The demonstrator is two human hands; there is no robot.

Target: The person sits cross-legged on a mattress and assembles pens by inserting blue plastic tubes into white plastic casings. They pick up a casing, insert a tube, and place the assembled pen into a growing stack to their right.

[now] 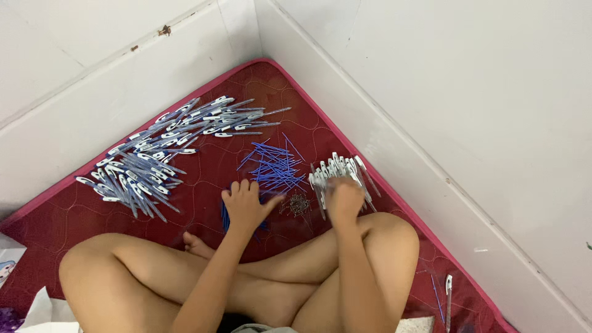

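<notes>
Bright even light, soft shadows, slight blur.

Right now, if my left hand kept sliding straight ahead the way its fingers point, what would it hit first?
Probably the loose blue refills lying just beyond the left hand, though the fingertips may already touch the nearest ones.

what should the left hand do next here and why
Probably close the left hand on one of the thin blue refills. It rests flat on the red mat, fingers spread, right beside that loose pile, while the right hand is already down at the white pen barrels, blurred. A small heap of what look like springs lies between the hands.
</notes>
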